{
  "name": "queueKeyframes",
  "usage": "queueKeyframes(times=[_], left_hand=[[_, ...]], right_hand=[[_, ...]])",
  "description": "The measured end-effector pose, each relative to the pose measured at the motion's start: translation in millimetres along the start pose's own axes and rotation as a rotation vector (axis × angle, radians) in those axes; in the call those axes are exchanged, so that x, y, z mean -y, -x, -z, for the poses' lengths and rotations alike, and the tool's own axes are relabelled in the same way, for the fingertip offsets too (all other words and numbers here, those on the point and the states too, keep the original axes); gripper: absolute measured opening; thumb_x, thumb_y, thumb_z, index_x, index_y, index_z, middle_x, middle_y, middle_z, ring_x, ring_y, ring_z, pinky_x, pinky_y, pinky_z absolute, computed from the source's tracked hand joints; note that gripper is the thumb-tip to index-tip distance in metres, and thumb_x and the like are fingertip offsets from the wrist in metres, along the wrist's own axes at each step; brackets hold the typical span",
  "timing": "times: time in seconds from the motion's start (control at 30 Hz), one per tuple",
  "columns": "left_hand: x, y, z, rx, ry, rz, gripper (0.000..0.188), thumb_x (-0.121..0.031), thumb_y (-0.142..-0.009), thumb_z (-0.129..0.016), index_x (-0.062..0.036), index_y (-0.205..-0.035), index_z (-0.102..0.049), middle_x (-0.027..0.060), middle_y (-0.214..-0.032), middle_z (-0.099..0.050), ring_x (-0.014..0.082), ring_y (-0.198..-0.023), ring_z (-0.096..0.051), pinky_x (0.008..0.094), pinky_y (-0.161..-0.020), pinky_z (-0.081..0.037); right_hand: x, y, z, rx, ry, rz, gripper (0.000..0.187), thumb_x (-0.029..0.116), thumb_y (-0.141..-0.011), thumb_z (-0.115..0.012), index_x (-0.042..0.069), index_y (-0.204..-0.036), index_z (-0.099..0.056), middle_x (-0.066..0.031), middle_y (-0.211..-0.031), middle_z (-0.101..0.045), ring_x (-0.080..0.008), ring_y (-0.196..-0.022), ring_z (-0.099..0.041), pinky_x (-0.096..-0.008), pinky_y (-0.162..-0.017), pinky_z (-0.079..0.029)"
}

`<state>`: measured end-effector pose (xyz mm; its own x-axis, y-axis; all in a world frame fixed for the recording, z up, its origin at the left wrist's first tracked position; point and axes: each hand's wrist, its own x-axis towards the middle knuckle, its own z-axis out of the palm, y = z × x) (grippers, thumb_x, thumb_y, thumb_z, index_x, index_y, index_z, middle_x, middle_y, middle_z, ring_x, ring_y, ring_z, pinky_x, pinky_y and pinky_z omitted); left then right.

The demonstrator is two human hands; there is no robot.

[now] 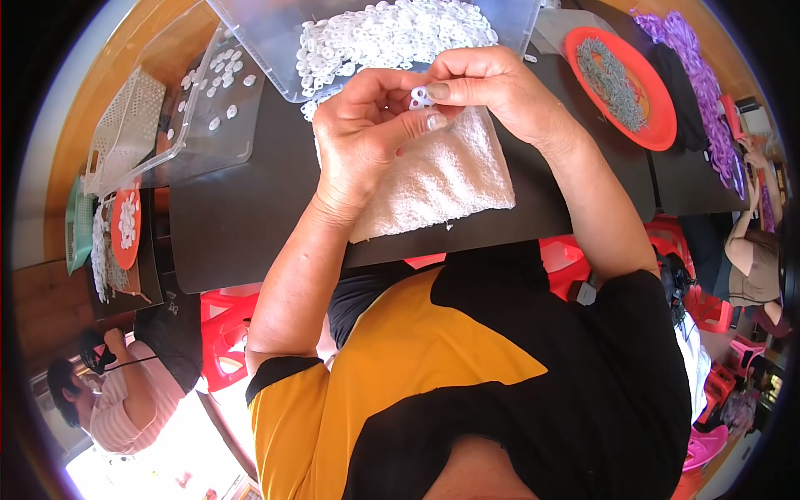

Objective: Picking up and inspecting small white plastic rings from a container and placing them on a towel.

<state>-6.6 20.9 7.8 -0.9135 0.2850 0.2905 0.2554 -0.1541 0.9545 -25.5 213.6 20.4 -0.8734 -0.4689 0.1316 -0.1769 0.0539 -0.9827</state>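
A small white plastic piece with holes [419, 97] is held up in front of me, above a white towel [450, 183] on the dark table. My left hand [358, 129] pinches it from the left, its thumb laid along the near side and the other fingers curled behind. From the right, my right hand [496, 87] grips the same piece between thumb and forefinger. Just beyond both hands stands a clear plastic bin [250, 50] holding a heap of similar white pieces [392, 37]. Part of the held piece is hidden by my fingers.
On the right, a red plate [662, 108] holds thin grey metal pieces, with a purple bundle [700, 83] beyond. A clear box [179, 150] with scattered white pieces and a white basket [125, 125] stand left. People sit at both sides.
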Motion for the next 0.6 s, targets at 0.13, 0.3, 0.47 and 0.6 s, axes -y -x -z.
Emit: queueKeyframes(times=[0.13, 0.3, 0.47, 0.6], left_hand=[[-2.3, 0.5, 0.3, -0.019, -0.053, 0.003, 0.028, 0.005, -0.076, -0.076, 0.001, -0.101, -0.065, 0.0046, -0.085, -0.068, 0.008, -0.078, -0.064, 0.0207, -0.065, -0.053], [6.4, 1.5, 2.4, 0.011, -0.101, -0.066, 0.032, 0.0, -0.073, -0.081, -0.0016, -0.1, -0.065, 0.0014, -0.081, -0.065, 0.0064, -0.075, -0.06, 0.021, -0.068, -0.051], [6.8, 0.5, 1.0, 0.01, -0.033, -0.018, 0.035, -0.002, -0.07, -0.084, -0.0015, -0.1, -0.065, 0.0005, -0.081, -0.064, 0.006, -0.073, -0.059, 0.0214, -0.068, -0.051], [2.3, 3.3, 0.1, -0.017, -0.059, -0.013, 0.035, 0.001, -0.069, -0.083, 0.0002, -0.098, -0.064, 0.0014, -0.08, -0.065, 0.0068, -0.072, -0.061, 0.021, -0.066, -0.052]], right_hand=[[-2.1, 1.4, -4.5, -0.004, -0.035, -0.03, 0.022, 0.021, -0.093, -0.06, 0.001, -0.087, -0.064, -0.0003, -0.071, -0.058, -0.0079, -0.071, -0.056, -0.023, -0.068, -0.045], [-0.9, 1.9, -4.7, -0.002, -0.068, -0.04, 0.023, 0.022, -0.092, -0.059, 0.001, -0.084, -0.064, -0.0014, -0.069, -0.057, -0.0085, -0.068, -0.055, -0.0234, -0.065, -0.042], [3.1, 3.8, -3.1, 0.01, -0.08, -0.013, 0.023, 0.021, -0.092, -0.059, 0.001, -0.081, -0.064, -0.0019, -0.068, -0.057, -0.0092, -0.065, -0.056, -0.0239, -0.063, -0.041], [6.4, 5.9, -4.7, 0.025, -0.072, -0.043, 0.023, 0.021, -0.092, -0.06, 0.001, -0.081, -0.064, -0.0016, -0.066, -0.059, -0.0091, -0.062, -0.057, -0.0232, -0.061, -0.041]])
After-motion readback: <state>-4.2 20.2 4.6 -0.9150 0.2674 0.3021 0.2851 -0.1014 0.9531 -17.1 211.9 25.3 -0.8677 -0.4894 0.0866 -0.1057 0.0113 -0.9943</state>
